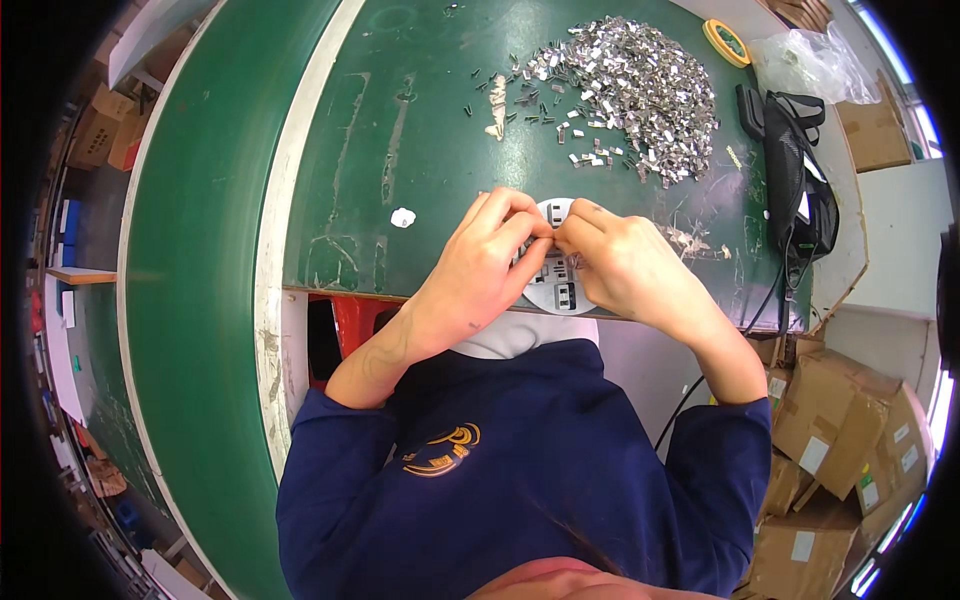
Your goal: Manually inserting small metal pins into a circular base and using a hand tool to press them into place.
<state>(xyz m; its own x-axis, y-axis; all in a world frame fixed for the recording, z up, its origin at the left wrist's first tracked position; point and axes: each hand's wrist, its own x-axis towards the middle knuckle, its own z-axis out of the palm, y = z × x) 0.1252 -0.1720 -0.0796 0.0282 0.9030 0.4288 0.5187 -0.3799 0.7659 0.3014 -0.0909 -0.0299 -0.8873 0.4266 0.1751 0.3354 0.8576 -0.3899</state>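
A round, light grey disc with dark slots and small parts on it lies at the near edge of the green table. Over its middle, my left hand and my right hand meet with bent fingers, the fingertips close together. Both are closed in a pinch; whatever sits between the fingertips is too small and covered to make out. Part of the disc is hidden under the hands. Beyond them spreads a big pile of small shiny metal pieces, with a few dark loose ones at its left.
A roll of yellow tape and a clear plastic bag are at the far right. Nearer stands a black bag with straps and a cable. A white scrap lies left of my hands. Cardboard boxes are stacked at lower right.
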